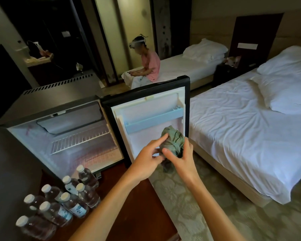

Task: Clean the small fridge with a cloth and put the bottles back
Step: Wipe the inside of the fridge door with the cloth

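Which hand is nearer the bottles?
Left. The left hand is up and right of the bottles, on the cloth; the right hand grips it farther right.

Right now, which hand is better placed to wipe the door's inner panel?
Right, probably. The right hand grips the bunched cloth by the open fridge door; the left hand shows only a forefinger on it.

Both forearms leave the frame at its lower edge, the right hand (182, 162) covers the lower part of the cloth (174, 140), the grip of the left hand (146, 162) on it is unclear, the bed (241, 136) runs off the right, and the labels on the bottles (71, 204) are illegible.
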`<state>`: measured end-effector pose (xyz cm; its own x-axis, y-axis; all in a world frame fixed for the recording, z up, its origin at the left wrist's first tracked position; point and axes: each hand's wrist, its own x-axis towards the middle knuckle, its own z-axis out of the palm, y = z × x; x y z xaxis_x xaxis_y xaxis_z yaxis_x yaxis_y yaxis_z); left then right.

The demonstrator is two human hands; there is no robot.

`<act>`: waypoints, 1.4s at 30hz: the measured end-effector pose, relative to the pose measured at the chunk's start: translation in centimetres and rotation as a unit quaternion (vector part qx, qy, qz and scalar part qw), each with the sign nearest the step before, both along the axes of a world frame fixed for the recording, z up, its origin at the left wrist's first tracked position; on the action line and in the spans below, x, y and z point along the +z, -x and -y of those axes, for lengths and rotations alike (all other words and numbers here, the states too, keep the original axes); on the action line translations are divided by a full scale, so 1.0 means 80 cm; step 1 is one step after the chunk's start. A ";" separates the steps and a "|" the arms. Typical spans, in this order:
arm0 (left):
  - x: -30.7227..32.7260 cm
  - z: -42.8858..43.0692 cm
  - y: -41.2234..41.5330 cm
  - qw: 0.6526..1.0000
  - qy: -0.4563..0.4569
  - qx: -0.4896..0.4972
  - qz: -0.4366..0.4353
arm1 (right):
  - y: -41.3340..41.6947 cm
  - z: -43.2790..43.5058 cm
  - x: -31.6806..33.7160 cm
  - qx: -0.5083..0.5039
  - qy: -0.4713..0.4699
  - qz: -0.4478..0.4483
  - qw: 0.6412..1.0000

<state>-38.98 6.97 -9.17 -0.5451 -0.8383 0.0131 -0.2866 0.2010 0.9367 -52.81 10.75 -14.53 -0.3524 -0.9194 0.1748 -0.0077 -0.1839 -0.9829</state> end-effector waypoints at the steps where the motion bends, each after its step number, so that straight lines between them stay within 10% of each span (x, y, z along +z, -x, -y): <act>1: 0.000 0.010 -0.001 0.999 0.023 -0.018 0.024 | -0.002 0.008 0.001 0.013 0.012 0.027 0.999; 12: 0.040 0.134 -0.048 0.988 0.054 -0.127 0.074 | -0.049 0.109 0.020 -0.030 0.024 0.143 0.989; 17: 0.080 0.202 -0.085 0.952 0.293 0.010 0.087 | -0.062 0.144 0.029 -0.093 0.015 0.157 0.983; 26: 0.064 0.277 -0.122 0.763 0.610 0.115 0.178 | -0.039 0.140 0.044 -0.253 0.042 -0.002 0.967; 42: -0.078 0.243 -0.116 0.764 0.552 0.160 0.293 | 0.039 0.218 0.026 -0.242 -0.020 -0.445 0.862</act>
<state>-29.69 -12.47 -15.41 -0.4987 -0.5836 0.6409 -0.7913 0.6083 -0.0619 -55.94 -6.65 -12.42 -0.4392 -0.7141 0.5451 -0.8280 0.0863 -0.5540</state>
